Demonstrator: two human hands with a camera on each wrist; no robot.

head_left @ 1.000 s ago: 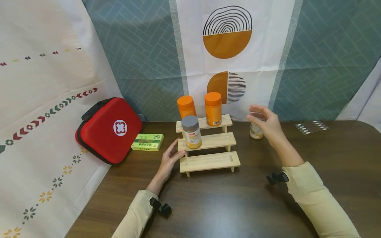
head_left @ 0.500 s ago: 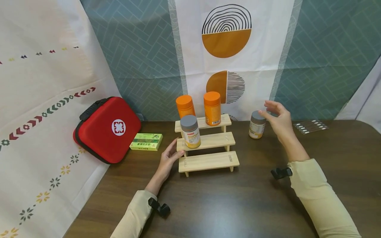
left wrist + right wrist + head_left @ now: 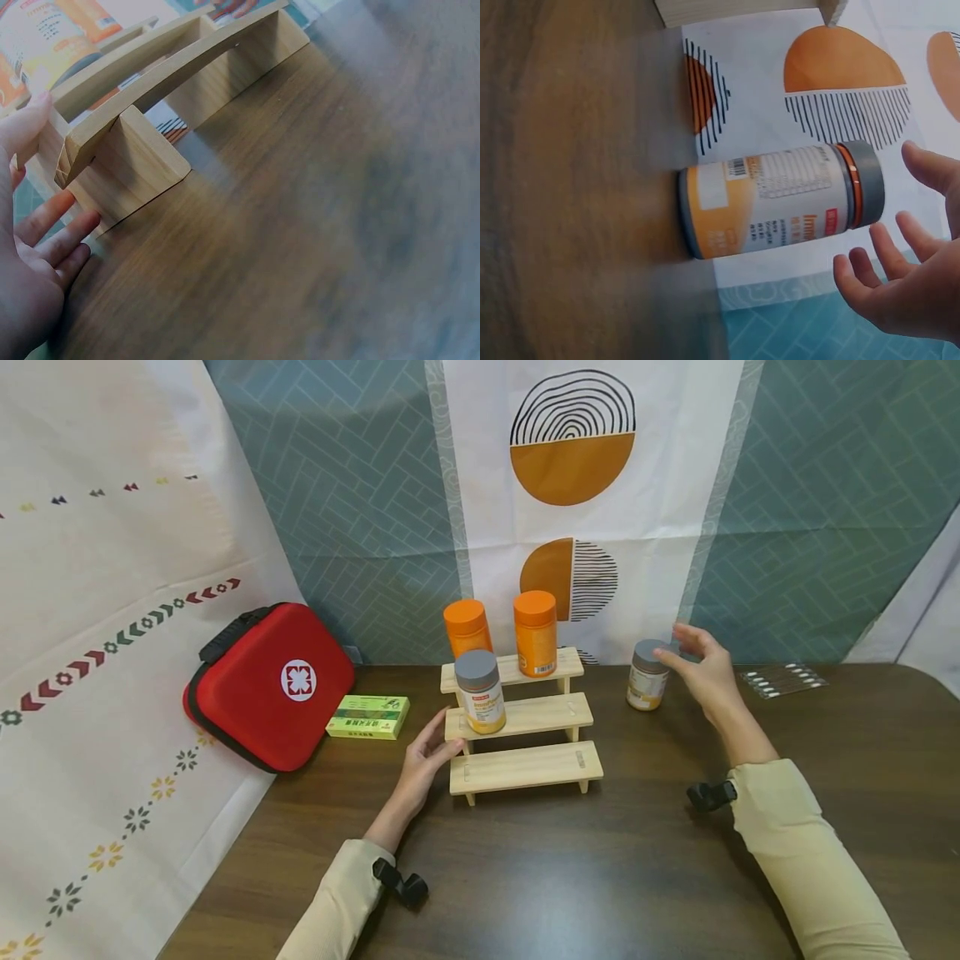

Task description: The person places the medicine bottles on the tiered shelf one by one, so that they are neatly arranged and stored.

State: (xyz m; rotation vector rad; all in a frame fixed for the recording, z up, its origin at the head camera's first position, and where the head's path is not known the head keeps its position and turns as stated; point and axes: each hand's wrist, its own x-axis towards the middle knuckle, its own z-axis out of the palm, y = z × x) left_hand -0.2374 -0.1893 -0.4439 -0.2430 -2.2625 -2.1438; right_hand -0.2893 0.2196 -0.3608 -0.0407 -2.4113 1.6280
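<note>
A three-step wooden display rack (image 3: 527, 768) stands on the table. My left hand (image 3: 426, 762) is at its left end, thumb on the front of the middle step and forefinger behind, gripping the end; the other fingers spread beside the side panel in the left wrist view. A grey-lidded supplement bottle (image 3: 483, 700) stands on the middle step's left part. Two orange bottles, one at right (image 3: 536, 639) and one at left (image 3: 467, 625), occupy the top step. Right of the rack, another grey-lidded bottle (image 3: 772, 199) stands upright on the table. My right hand (image 3: 708, 675) is beside its lid, fingers apart, holding nothing.
To the left, a red first-aid case (image 3: 273, 693) leans by the patterned cloth, with a green-yellow medicine box (image 3: 368, 717) beside it. A clear packet of cotton swabs (image 3: 784, 680) lies behind my right hand. A curtain (image 3: 360, 510) closes off the back.
My right hand has moved right, off the bottle's lid, uncovering it, then dipped slightly. The bottle stays where it stood. My left hand keeps its place at the rack.
</note>
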